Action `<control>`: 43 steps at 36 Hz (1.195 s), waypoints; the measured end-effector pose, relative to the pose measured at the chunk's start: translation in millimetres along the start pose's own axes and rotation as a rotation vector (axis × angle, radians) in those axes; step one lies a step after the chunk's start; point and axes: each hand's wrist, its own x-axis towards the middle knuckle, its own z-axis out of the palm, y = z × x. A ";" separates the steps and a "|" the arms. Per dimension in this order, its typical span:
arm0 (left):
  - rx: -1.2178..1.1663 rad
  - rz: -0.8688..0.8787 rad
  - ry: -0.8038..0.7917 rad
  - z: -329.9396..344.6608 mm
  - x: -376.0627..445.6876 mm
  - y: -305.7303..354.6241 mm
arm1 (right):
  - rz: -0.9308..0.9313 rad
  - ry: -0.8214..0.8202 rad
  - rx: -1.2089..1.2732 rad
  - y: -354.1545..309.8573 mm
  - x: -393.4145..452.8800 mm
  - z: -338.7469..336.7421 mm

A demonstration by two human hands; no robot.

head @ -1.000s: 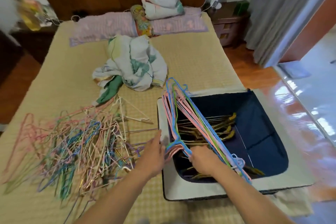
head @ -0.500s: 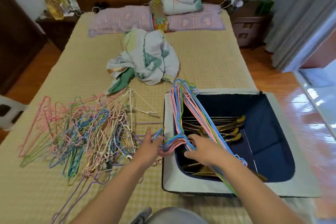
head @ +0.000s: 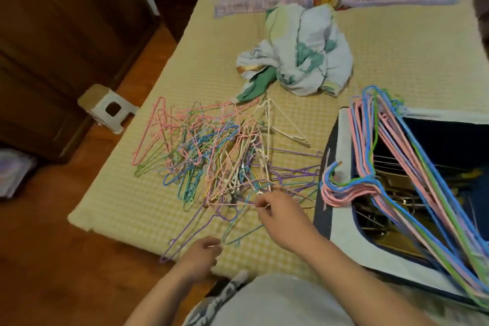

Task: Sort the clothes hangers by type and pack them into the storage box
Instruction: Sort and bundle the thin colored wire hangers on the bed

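Both hands have left the bundle of pink, blue and green wire hangers [head: 375,183] draped over the dark fabric storage box [head: 341,235], the right hand [head: 280,212] pinching a strand in the tangled hanger pile [head: 211,156] on the bed [head: 397,61], the left hand [head: 201,254] fingers curled shut beside it.

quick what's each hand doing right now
Left hand: loosely curled at the near edge of the hanger pile, pinching a thin wire.
Right hand: fingers pinched on a hanger wire in the pile.
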 end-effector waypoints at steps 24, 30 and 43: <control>0.492 0.120 -0.461 -164.5 235.9 -101.8 | 0.893 -0.254 -0.026 -46.3 68.4 211.6; 0.552 0.118 -0.566 -147.2 223.2 -83.8 | 0.999 -0.133 0.013 -43.4 46.7 193.2; 0.686 0.356 -0.016 -189.2 146.9 -45.6 | 0.865 -0.272 0.012 0.7 35.9 192.3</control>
